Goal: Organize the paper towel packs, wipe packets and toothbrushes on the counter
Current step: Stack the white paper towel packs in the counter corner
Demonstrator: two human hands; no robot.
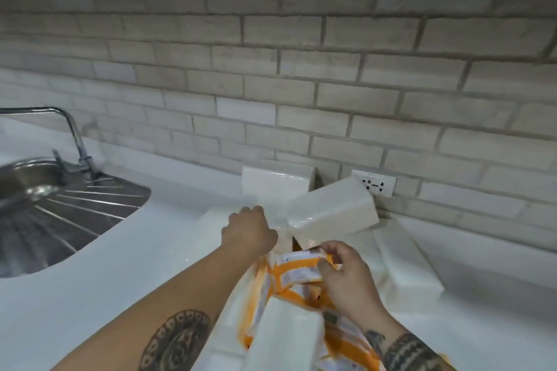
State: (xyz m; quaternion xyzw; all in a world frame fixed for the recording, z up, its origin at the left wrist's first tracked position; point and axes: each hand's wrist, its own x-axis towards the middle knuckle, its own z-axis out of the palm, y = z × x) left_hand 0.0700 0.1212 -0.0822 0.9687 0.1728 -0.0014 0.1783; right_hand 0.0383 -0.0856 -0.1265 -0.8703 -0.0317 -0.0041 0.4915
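Several white paper towel packs lie on the white counter (126, 250). One pack (275, 185) stands upright against the brick wall. Another pack (331, 209) sits tilted just in front of it, to the right. My left hand (248, 230) is closed, with its fingers on the plastic wrap beside the tilted pack. My right hand (343, 271) pinches an orange-and-white wipe packet (297, 272). More orange packets and a white pack (286, 337) lie heaped below my hands. No toothbrushes are visible.
A steel sink (27, 181) with a ribbed drainboard (75, 214) and a faucet (72, 132) fills the left. A wall socket (373, 182) sits behind the tilted pack. Flat white packs (404, 265) lie at the right.
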